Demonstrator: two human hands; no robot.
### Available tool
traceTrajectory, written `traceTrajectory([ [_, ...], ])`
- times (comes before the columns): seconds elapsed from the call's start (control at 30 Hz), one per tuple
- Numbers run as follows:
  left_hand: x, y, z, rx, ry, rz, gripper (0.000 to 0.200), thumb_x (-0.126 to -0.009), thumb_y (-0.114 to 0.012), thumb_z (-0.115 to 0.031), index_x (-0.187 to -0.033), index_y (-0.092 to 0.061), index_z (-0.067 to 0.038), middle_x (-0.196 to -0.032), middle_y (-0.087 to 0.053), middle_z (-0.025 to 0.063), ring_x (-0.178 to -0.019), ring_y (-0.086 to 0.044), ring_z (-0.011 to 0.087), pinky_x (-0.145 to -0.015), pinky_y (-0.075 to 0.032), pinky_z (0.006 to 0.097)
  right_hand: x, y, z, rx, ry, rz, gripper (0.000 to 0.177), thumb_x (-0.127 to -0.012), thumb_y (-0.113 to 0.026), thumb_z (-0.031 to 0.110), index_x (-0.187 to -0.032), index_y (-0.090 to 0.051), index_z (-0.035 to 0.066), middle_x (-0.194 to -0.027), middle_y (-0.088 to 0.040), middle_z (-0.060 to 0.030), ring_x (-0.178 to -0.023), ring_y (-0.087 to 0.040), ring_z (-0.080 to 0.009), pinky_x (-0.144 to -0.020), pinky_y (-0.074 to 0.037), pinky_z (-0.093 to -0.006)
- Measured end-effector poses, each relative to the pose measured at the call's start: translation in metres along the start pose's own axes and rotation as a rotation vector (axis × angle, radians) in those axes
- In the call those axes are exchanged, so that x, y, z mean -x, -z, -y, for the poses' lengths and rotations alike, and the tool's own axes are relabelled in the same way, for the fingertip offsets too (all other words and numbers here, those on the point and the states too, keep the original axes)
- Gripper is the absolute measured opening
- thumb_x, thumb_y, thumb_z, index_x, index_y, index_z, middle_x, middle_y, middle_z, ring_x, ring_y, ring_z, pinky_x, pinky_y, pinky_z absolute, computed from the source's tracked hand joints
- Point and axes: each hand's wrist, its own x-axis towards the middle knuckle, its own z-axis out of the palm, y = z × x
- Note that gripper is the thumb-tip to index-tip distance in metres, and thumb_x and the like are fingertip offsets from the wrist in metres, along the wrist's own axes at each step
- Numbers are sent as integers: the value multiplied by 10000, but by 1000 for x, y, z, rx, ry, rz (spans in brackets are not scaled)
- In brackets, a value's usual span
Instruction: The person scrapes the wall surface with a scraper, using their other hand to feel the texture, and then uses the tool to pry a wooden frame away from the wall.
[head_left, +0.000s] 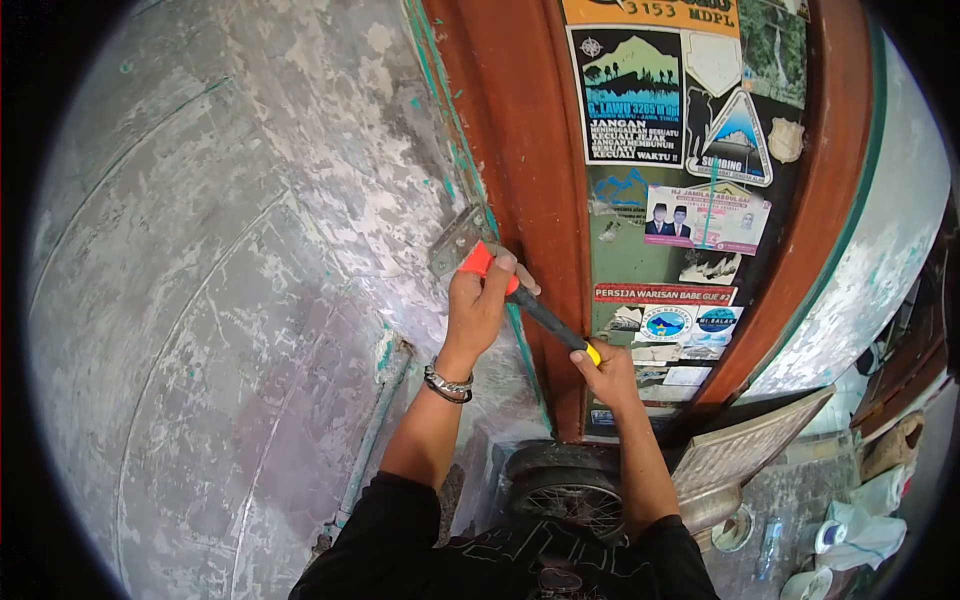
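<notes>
A long-handled scraper [543,316] with a red head, a dark shaft and a yellow band slants across the middle of the view. Its wide metal blade [455,240] lies against the patchy grey wall [340,170], beside the wooden door frame [530,130]. Close to the red head, my left hand [474,312] is closed around the tool. My right hand [609,376] grips the handle's yellow end, in front of the sticker-covered door panel [600,265]. Strips of green paint run along the edge where wall meets frame.
Below my arms stands a spoked wheel [568,500]. A framed board [750,445] leans at the lower right, near a roll of tape [733,528], a plastic bottle [770,545] and a pale plastic bag [865,530]. A pipe [372,440] runs down the wall on the left.
</notes>
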Motion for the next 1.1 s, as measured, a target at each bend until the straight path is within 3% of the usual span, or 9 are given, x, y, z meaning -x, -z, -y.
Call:
traceTrajectory([
  [0.1,-2,1,-5,-21,2,1,203,-998,-456,-178,-901,-519,-11,-736,-633,100,-690,-634,171,-649,-506,297,-4,0,-2,-9,60,-10,442,-827,-672,414,-719,-583,-6,-587,-531,-203,-548,-534,-383,-534,-419,-415],
  [0.27,-12,-2,-18,-64,33,13,216,-996,-460,-180,-873,-526,-15,-718,-623,92,-686,-633,166,-641,-505,288,-8,4,9,-104,-25,18,441,-847,-673,386,-711,-563,-19,-573,-507,-174,-504,-447,-273,-522,-403,-384],
  [0.37,-6,-2,-11,-56,8,7,208,-994,-467,-188,-896,-522,-12,-723,-618,85,-689,-636,164,-639,-508,282,-3,0,7,-119,44,-3,436,-855,-670,375,-708,-557,-19,-561,-491,-163,-507,-414,-243,-517,-398,-377],
  [0.67,-11,-6,-20,-72,-3,-48,228,-1003,-471,-241,-953,-503,-21,-739,-611,76,-662,-635,155,-632,-513,279,-11,-12,13,-197,63,5,450,-859,-657,400,-708,-567,-14,-565,-497,-194,-499,-471,-303,-515,-404,-380],
  [0.83,-17,-4,-19,-28,-67,-65,261,-1006,-465,-270,-942,-491,-18,-724,-604,74,-622,-623,154,-597,-501,276,-14,-4,29,-108,84,-18,470,-877,-637,414,-716,-567,-22,-547,-467,-159,-509,-444,-214,-519,-398,-372],
  [1.1,-19,-3,-24,-99,-51,-44,257,-1008,-460,-261,-918,-498,-23,-697,-593,63,-626,-630,152,-587,-498,272,-14,-1,28,-157,49,22,472,-879,-637,420,-741,-576,-27,-547,-465,-136,-543,-421,-165,-522,-395,-360],
])
